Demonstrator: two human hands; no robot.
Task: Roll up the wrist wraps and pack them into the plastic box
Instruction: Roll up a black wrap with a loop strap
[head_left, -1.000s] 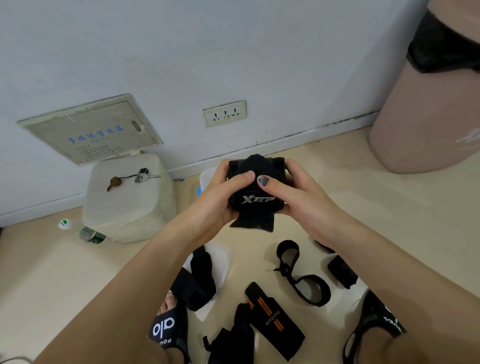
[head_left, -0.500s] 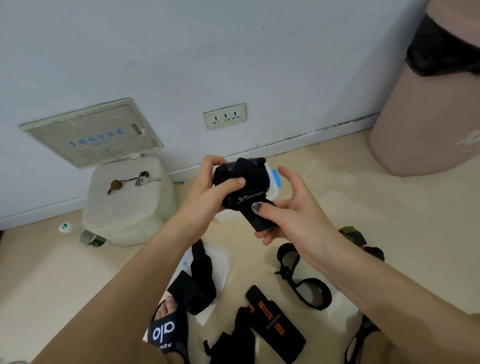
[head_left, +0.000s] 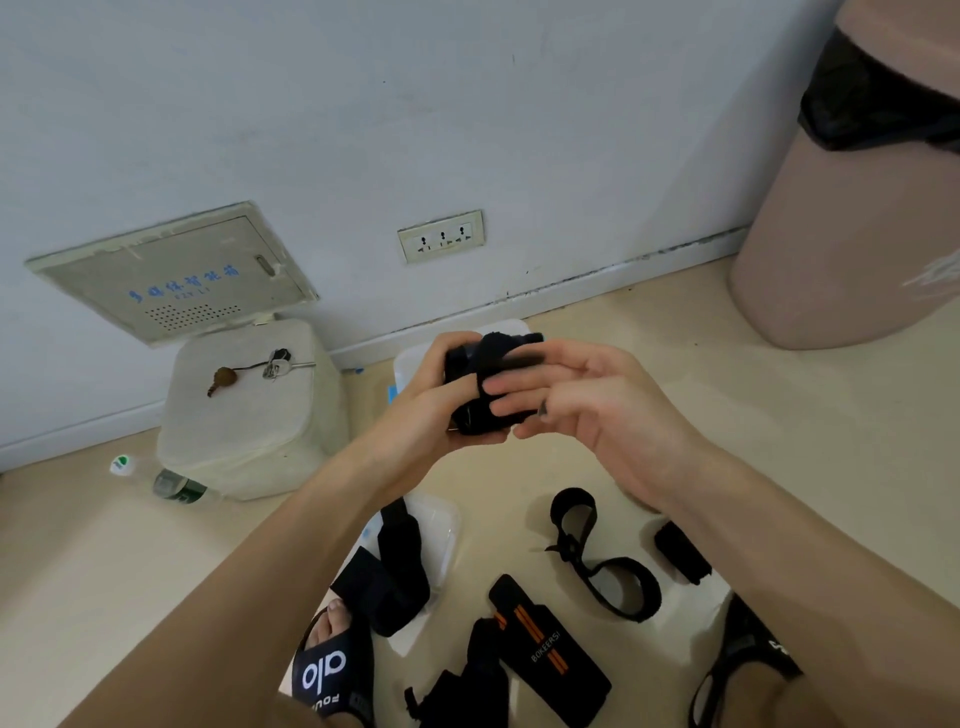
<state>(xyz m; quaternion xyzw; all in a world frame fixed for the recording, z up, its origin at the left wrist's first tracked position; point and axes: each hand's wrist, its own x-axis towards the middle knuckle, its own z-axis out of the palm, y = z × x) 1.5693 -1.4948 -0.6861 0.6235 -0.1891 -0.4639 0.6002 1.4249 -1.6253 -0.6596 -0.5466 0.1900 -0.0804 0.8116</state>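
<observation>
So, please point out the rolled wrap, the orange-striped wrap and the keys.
rolled wrap (head_left: 470, 410), head view, lower front face.
orange-striped wrap (head_left: 545, 644), head view, middle of its flat face.
keys (head_left: 278, 362), head view, metal bunch.

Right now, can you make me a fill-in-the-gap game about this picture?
1. The left hand grips a rolled black ____.
2. The stripes on the flat wrap on the floor are ____.
3. The keys lie on a white ____.
4. The bin is lined with a ____ bag.

Answers: wrap; orange; box; black

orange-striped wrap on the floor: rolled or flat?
Flat, unrolled. The orange-striped wrap lies spread on the floor, stripes and lettering fully showing; neither hand touches it.
</observation>
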